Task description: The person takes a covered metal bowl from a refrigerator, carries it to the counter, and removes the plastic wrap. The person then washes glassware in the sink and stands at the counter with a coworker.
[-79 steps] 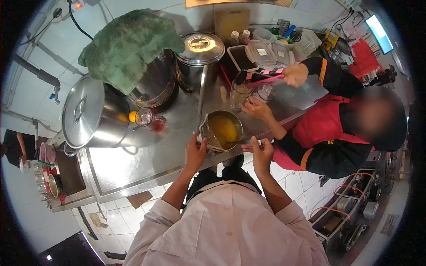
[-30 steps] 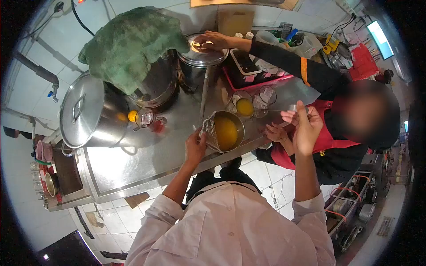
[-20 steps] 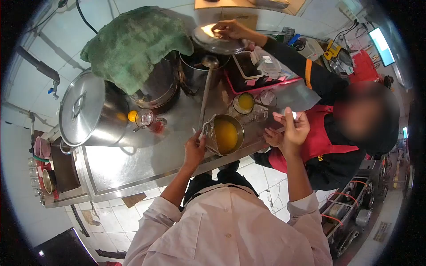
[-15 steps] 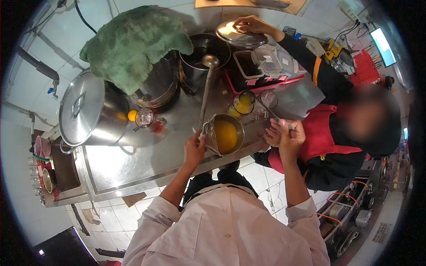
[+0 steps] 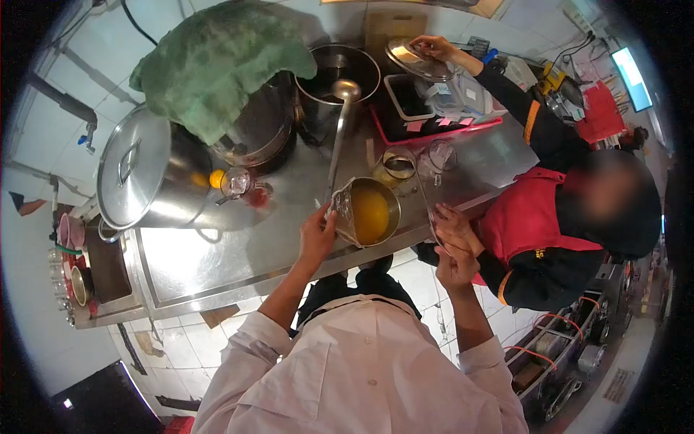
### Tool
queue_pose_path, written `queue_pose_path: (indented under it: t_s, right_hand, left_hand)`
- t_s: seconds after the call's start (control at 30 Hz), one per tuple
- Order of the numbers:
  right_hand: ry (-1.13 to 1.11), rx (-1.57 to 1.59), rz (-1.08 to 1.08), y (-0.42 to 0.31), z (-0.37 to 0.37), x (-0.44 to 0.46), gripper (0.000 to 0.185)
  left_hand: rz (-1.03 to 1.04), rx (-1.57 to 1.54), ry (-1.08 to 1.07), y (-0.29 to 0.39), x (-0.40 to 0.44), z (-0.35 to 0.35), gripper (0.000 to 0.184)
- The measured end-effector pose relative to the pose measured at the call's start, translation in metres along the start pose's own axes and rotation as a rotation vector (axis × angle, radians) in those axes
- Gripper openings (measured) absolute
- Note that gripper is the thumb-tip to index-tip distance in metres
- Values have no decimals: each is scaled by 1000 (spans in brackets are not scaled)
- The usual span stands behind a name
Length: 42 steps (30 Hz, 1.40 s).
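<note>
My left hand (image 5: 318, 235) is closed at the left edge of a metal pot (image 5: 395, 210), which is tilted and holds yellow liquid (image 5: 371, 211). Clear plastic film clings to the pot's left side. The handle end of a long ladle (image 5: 338, 137) comes down beside my left fingers; its bowl lies over a large dark pot (image 5: 365, 90). My right hand (image 5: 457, 267) is closed on the thin handle of a small ladle (image 5: 423, 188). Its bowl is by a glass (image 5: 394, 173), and I cannot tell them fully apart. A co-worker's hand (image 5: 455, 226) is right against my right hand.
The co-worker's other hand lifts a metal lid (image 5: 419, 59). Behind the glass mugs (image 5: 441, 155) stands a pink tray (image 5: 383, 130) with plastic containers. To the left are a lidded stockpot (image 5: 163, 170), a green cloth (image 5: 224, 69) over another pot, and a small glass (image 5: 235, 184).
My right hand has come down and slightly left, and the small ladle's handle is steeper. Yellow liquid no longer shows in its bowl. The co-worker's lid has shifted right.
</note>
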State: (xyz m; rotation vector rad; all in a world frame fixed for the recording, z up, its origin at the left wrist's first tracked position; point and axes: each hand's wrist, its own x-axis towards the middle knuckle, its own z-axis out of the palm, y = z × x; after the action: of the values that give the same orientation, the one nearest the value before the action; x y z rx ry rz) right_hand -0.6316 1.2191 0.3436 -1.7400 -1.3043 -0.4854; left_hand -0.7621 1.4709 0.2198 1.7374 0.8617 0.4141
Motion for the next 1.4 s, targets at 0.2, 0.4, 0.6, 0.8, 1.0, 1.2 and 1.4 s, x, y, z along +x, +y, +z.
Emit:
queue_pose_path:
  t_s: [0.2, 0.4, 0.6, 0.8, 1.0, 1.2, 1.4]
  right_hand:
    - [-63, 149, 112, -28, 0, 8, 18]
    - [-192, 11, 192, -2, 36, 5, 12]
    - [-144, 110, 531, 21, 56, -15, 14]
    - [119, 489, 1041, 26, 60, -12, 18]
    - [218, 601, 1069, 24, 50, -6, 19]
    - [215, 677, 970, 7, 22, 34, 22]
    - [283, 625, 974, -11, -9, 81, 20]
  left_hand:
    - [-66, -16, -30, 7, -2, -3, 37]
    - [-4, 34, -7, 7, -2, -2, 37]
    - [53, 100, 28, 16, -4, -5, 37]
    - [15, 43, -2, 9, -3, -2, 36]
    - [-21, -40, -5, 5, -2, 0, 35]
    - [30, 41, 1, 7, 0, -1, 36]
    - [9, 64, -17, 12, -1, -3, 37]
